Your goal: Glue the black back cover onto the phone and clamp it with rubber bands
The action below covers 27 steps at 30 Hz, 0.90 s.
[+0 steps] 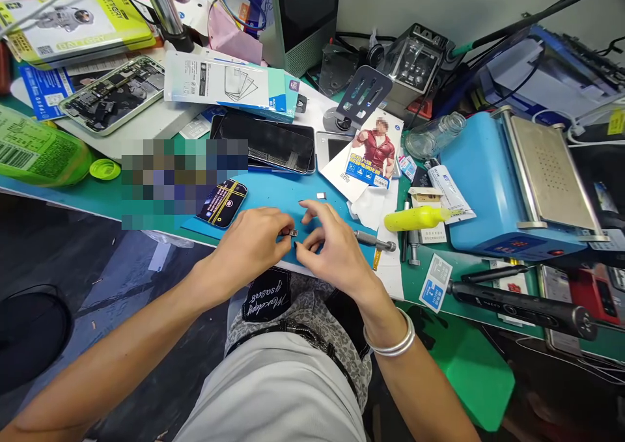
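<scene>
My left hand [258, 237] pinches a small metallic part [293, 233] between thumb and fingertips, above the front of the blue mat [278, 194]. Just right of it is my right hand [329, 247], fingers curled and apart, with nothing visible between them. A grey screwdriver-like tool [375, 240] lies partly behind my right hand. Beyond the hands, a tiny silver piece [321, 196] rests on the mat. A phone with a lit screen [222, 204] lies left of my left hand.
Dark phone screens [273, 144] lie behind the mat. An opened phone [117, 94] sits on a white box at the left. To the right are a yellow bottle [415, 219], a glass jar [434, 136], a blue machine [478, 188] and a black tool [517, 305].
</scene>
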Tool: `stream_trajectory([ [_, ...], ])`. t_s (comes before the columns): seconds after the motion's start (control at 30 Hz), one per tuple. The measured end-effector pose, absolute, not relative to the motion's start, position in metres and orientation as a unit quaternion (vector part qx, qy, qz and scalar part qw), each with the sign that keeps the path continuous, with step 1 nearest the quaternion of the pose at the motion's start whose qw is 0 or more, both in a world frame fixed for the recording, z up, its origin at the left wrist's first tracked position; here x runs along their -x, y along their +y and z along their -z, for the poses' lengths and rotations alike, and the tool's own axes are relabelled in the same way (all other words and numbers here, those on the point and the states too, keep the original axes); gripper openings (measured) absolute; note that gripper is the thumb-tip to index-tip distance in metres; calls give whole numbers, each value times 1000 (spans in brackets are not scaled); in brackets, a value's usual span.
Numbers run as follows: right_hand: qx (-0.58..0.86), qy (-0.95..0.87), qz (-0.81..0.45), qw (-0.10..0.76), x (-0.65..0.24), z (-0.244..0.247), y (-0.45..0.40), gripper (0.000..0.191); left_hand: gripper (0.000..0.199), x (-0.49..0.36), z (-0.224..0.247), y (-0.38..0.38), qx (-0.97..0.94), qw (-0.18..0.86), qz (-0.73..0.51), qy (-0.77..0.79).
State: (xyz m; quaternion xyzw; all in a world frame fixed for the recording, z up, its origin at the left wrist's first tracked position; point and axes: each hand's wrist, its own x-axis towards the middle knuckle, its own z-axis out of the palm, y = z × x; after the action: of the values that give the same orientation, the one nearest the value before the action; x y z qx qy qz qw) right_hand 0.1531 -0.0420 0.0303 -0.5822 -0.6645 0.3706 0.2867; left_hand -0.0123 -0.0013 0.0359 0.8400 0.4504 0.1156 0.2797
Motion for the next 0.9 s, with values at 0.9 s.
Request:
stream_trajectory([
  [0.9, 643, -678, -301, 188, -140, -40, -40, 12, 21, -27, -45, 51, -872, 229, -94, 423],
])
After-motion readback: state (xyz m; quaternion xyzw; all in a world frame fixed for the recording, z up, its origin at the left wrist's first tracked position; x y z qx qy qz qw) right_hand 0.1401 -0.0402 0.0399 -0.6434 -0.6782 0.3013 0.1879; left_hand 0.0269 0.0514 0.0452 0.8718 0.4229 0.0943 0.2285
